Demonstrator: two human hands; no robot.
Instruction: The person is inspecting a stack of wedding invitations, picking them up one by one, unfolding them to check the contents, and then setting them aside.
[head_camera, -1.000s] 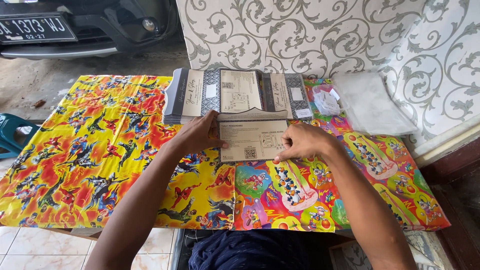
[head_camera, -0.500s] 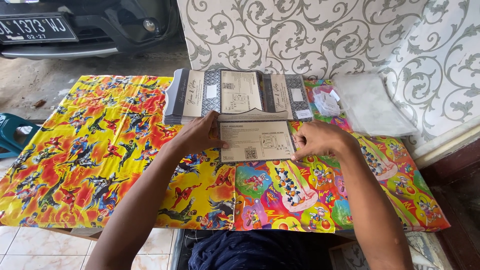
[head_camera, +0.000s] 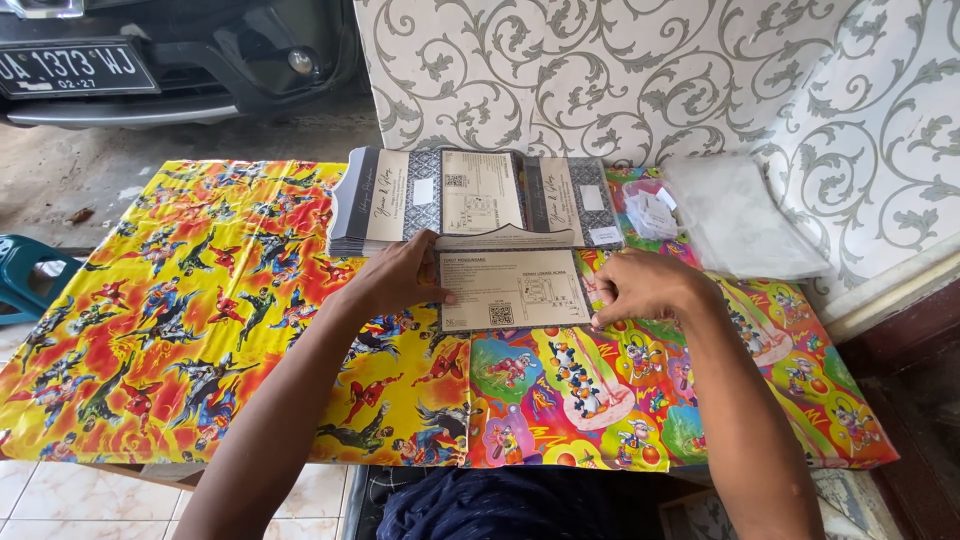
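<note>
- Tablecloth (head_camera: 150, 330) in loud cartoon colours covers the whole table; its left part, from the far left corner to the near left corner, lies bare, with wide room for moving there.
- At the picture's left edge a teal stool (head_camera: 25, 280) stands on the floor beside the table, cut off, so I see only part of it.
- Beyond the far edge, a dark car bumper (head_camera: 180, 60) sits on the concrete, well apart from my hands.
- My left hand (head_camera: 395, 280) lies flat, fingers stretched and close together, tips pressing the left edge of the grey printed card (head_camera: 515, 290), which lies flat at the middle of the table.
- Just behind the card, touching or nearly touching its far edge, a stack of folded cards (head_camera: 470, 195) spreads along the far edge; how deep the stack is I cannot tell.
- My right hand (head_camera: 640, 285) rests on the card's right edge, fingers curled, tips pressing down at its near right corner; whether the thumb is under the card is hidden.
- Near the far right corner lie clear plastic sleeves (head_camera: 740, 215) and a small packet (head_camera: 655, 210), hard to make out.
- The near right part of the tablecloth is bare, with open room up to the patterned wall (head_camera: 800, 90).
</note>
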